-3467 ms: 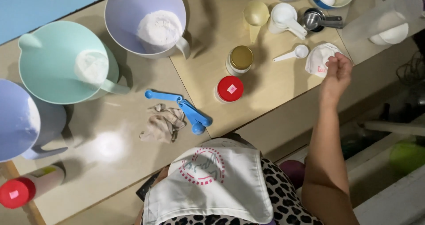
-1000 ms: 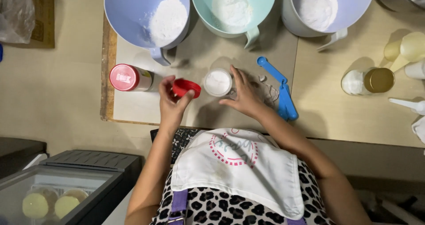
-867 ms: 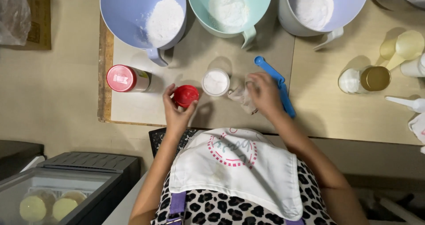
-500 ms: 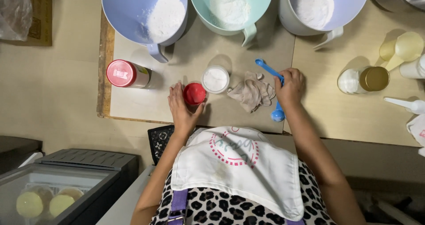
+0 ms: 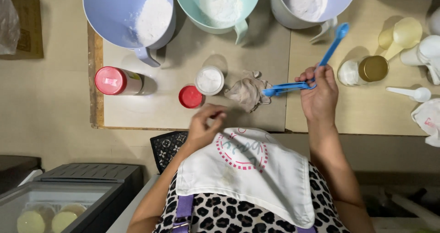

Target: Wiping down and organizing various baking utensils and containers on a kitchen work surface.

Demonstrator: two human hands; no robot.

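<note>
Right hand [image 5: 321,95] grips blue measuring spoons [image 5: 311,63]; blurred left hand [image 5: 204,125] seemingly empty

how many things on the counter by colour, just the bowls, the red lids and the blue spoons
Lavender bowls: 2, one at left and one at right
Mint green bowl: 1
Red lids: 2, one on the lying bottle and one loose cap
Blue measuring spoons, held in the right hand: 1 set
Total: 6
</note>
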